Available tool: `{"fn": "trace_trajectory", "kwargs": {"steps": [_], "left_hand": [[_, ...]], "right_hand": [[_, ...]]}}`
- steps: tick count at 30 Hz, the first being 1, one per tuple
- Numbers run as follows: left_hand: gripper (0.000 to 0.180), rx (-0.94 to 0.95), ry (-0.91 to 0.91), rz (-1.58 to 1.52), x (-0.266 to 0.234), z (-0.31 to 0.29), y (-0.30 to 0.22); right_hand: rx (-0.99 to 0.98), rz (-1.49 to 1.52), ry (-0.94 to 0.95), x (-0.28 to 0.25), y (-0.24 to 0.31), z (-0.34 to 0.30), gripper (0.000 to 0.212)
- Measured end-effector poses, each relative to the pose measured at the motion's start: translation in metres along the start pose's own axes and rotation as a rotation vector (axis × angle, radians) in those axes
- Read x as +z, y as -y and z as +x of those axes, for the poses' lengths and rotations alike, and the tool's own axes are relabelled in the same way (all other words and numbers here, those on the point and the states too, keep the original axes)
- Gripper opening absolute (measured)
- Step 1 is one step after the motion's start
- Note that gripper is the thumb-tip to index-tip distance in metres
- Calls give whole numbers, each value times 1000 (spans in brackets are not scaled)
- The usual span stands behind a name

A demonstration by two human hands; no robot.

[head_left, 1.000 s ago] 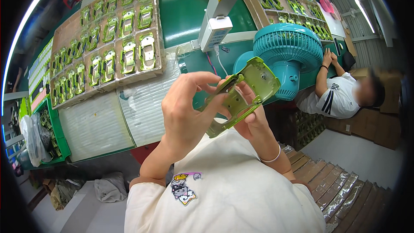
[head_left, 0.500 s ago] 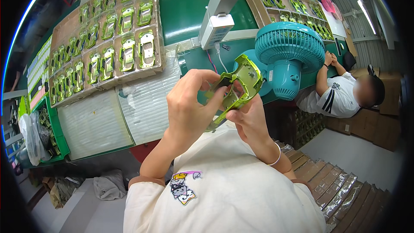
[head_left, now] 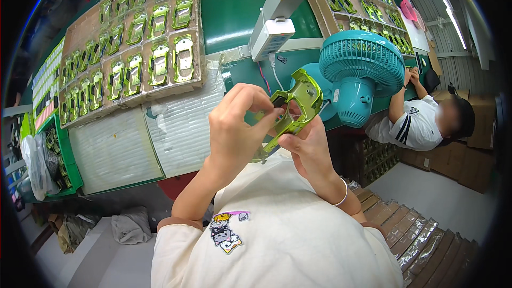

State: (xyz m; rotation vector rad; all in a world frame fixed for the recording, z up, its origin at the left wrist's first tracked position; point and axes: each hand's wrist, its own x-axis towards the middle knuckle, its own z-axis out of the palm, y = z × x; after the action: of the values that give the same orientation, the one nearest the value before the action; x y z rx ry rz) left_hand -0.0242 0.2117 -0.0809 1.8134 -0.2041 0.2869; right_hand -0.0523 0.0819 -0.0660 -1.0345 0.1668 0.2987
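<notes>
In front of my chest I hold a glossy lime-green plastic shell, shaped like a toy car body with window openings, tilted up on its side. My right hand grips its lower right edge, thumb on the near side. At the left side of the shell, my left hand has thumb and forefinger pinched together by an opening. What lies between those fingertips, if anything, is too small to make out. A dark part shows along the shell's inner edge beside them.
On the green table, a cardboard tray holds rows of similar shells. White ribbed sheets lie nearer. A teal fan stands right of my hands, a metal post with a white power box behind. A co-worker sits at right.
My left thumb and forefinger have drawn back slightly left from the shell's opening and closed into a pinch. The right hand keeps its grip. The co-worker's hands have shifted a little.
</notes>
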Motion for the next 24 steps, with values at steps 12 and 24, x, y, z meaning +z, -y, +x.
{"fn": "trace_trajectory", "kwargs": {"steps": [12,24], "left_hand": [[22,-7,-43,-62,0,0,9],[23,-419,282,-278,1,2,14]], "right_hand": [[8,-39,18,2,-1,0,62],[145,113,23,-12,-5,2,55]]}}
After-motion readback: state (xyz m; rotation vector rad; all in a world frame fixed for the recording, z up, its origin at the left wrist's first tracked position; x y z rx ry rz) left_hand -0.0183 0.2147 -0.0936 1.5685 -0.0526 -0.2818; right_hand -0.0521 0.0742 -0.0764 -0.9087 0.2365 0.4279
